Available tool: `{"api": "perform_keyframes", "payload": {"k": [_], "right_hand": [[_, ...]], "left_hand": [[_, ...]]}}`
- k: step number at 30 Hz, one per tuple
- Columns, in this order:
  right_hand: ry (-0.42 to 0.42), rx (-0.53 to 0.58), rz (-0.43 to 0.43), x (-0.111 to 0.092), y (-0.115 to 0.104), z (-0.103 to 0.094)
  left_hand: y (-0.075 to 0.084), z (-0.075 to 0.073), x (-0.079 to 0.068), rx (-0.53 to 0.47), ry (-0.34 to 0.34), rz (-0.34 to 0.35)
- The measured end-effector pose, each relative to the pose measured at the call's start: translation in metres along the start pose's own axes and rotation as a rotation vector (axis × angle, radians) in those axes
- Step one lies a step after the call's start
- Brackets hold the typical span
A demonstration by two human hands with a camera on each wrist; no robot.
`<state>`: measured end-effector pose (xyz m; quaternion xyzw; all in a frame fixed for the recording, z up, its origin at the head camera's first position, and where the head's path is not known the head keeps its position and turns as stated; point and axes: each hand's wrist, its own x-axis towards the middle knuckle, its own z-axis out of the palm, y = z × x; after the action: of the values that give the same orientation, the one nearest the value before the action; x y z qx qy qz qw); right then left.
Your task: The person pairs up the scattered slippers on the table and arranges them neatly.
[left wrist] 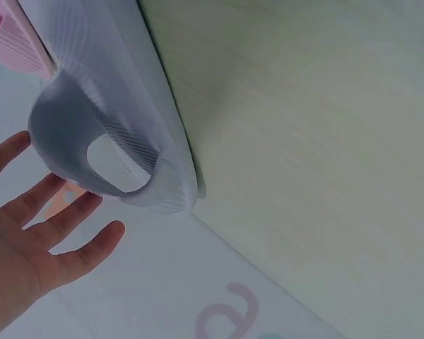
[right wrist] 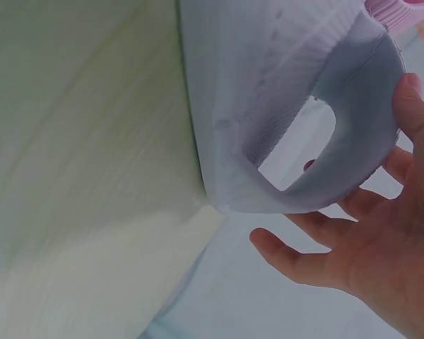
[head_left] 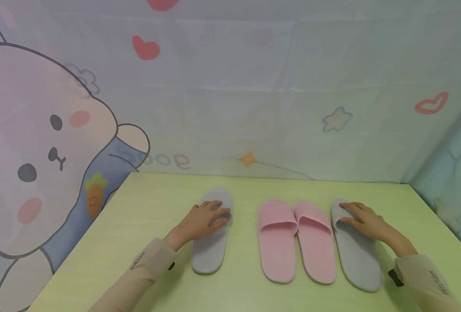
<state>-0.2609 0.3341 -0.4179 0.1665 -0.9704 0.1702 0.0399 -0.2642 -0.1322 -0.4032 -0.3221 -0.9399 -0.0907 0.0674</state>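
Both hands flat, fingers straight: left hand [head_left: 204,221] on left grey slipper [head_left: 211,249], right hand [head_left: 365,221] on right grey slipper [head_left: 357,255], flanking pink pair [head_left: 294,240] on table [head_left: 144,208]; likely pairing greys, needs grip next.

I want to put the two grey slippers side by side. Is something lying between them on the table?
Yes. The pink pair lies between the left grey slipper under the left hand and the right grey slipper under the right hand, close beside the right one.
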Motion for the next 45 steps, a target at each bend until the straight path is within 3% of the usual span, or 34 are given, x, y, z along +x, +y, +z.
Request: {"api": "perform_keyframes", "payload": {"k": [8,14,32,45], "right_hand": [[-0.021,0.003,0.017,-0.01,-0.002,-0.009],[0.023,-0.029,-0.02,-0.013,-0.009,-0.017],[0.114,-0.145,-0.132,-0.003,-0.071,-0.031],[0.118,-0.158,-0.183,0.008,-0.098,-0.021]], "left_hand": [[0.003,-0.001,-0.008,0.004,-0.019,-0.014],[0.0,0.0,-0.012,0.033,-0.001,-0.012],[-0.003,-0.007,-0.027,0.071,0.015,0.005],[-0.008,-0.006,-0.037,0.081,0.025,-0.009]]}}
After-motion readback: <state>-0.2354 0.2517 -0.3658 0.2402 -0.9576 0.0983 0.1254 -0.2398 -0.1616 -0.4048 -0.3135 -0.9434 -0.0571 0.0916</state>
